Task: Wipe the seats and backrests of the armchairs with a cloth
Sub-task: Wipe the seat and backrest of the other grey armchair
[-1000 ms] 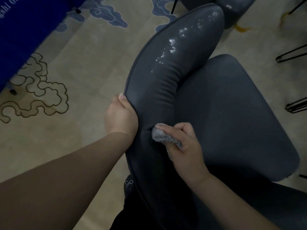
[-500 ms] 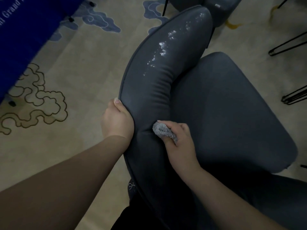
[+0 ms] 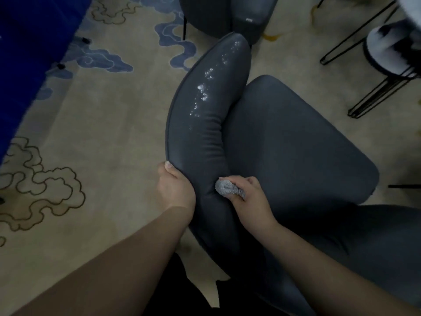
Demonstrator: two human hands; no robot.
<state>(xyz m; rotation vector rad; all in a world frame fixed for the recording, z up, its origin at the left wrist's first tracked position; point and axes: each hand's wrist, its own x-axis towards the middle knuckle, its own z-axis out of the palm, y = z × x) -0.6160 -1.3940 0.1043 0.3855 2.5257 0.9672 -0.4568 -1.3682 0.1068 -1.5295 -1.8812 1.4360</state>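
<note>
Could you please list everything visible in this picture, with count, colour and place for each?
armchair: one, dark grey, centre, its curved backrest bearing shiny wet spots along the top.
cloth: one, grey, bunched, pressed against the backrest's inner face low down.
second armchair: one, dark grey, top centre, partly cut off.
wire-legged stool: one, black legs, pale blurred top, upper right.
blue drape: one, deep blue, upper left.
carpet: one, beige with blue and brown cloud patterns, all round.
left hand: grips the backrest's outer edge.
right hand: holds the cloth.
</note>
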